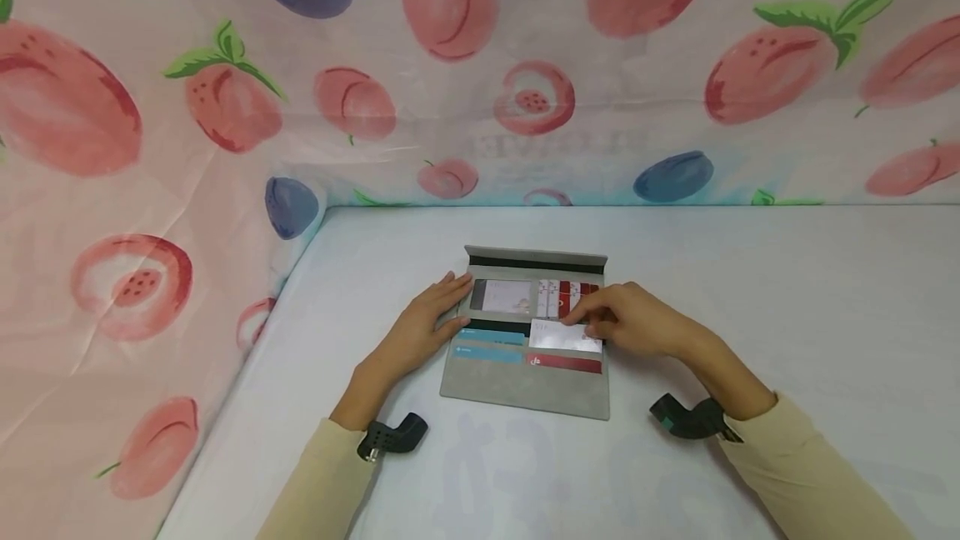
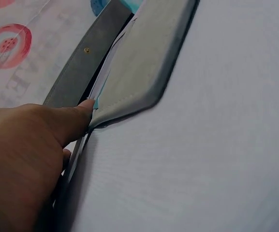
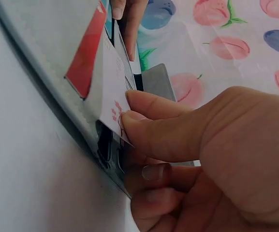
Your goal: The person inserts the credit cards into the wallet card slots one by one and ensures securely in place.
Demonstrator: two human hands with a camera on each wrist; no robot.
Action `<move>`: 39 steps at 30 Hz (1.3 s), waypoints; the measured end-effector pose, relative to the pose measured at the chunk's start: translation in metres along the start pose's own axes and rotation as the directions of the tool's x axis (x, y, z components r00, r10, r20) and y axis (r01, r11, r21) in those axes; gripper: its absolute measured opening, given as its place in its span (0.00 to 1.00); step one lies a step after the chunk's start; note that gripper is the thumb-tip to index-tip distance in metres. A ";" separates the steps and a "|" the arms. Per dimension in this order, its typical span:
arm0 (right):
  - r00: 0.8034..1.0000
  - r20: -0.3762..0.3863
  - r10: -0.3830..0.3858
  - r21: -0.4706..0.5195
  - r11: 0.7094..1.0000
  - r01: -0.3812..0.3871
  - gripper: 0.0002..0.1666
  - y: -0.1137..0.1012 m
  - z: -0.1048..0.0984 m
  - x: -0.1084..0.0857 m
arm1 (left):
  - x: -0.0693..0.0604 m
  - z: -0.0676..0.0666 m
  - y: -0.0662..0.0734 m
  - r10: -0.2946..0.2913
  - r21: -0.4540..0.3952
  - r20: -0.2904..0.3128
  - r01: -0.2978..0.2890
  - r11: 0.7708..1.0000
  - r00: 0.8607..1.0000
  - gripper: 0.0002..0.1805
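A grey wallet (image 1: 517, 390) lies unfolded on the white table, its flap towards the back. My right hand (image 1: 648, 319) pinches a white card (image 1: 557, 336) between thumb and forefinger at the card's right end. In the right wrist view the white card (image 3: 111, 82) stands partly out of its slot, with a red card (image 3: 87, 55) in front of it. My left hand (image 1: 416, 327) rests on the wallet's left edge with fingers extended; its thumb (image 2: 76, 121) touches that edge in the left wrist view.
Blue cards (image 1: 487, 354) sit in the left slots and a red card (image 1: 564, 363) in the lower right slot. A clear window (image 1: 506, 297) and red-and-white cards are in the wallet's upper half. A fruit-print cloth (image 1: 450, 107) hangs behind and to the left.
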State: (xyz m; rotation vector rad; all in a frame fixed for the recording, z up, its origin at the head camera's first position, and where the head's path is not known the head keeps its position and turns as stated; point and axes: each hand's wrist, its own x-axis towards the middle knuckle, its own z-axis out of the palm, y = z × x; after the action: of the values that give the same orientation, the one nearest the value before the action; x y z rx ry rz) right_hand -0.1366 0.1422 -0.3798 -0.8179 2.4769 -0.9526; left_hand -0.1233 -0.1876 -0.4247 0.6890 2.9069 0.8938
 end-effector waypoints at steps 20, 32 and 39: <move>0.997 0.055 -0.055 0.020 0.998 0.054 0.12 0.000 0.000 -0.001 | 0.001 -0.001 0.003 -0.032 -0.014 0.013 0.033 0.999 0.999 0.31; 0.996 0.055 -0.069 0.012 0.998 0.068 0.12 0.003 0.003 0.000 | 0.001 0.001 -0.001 -0.033 -0.017 0.013 0.033 0.999 0.999 0.32; 0.994 0.048 -0.094 0.006 0.996 0.094 0.12 0.002 0.004 0.000 | 0.001 0.001 -0.002 -0.020 -0.023 0.008 0.020 1.000 1.000 0.32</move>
State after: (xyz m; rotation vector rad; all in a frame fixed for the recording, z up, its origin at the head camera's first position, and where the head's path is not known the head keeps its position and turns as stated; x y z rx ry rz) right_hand -0.1355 0.1415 -0.3843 -0.9525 2.4137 -0.9566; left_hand -0.1245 -0.1883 -0.4265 0.6587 2.8869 0.9186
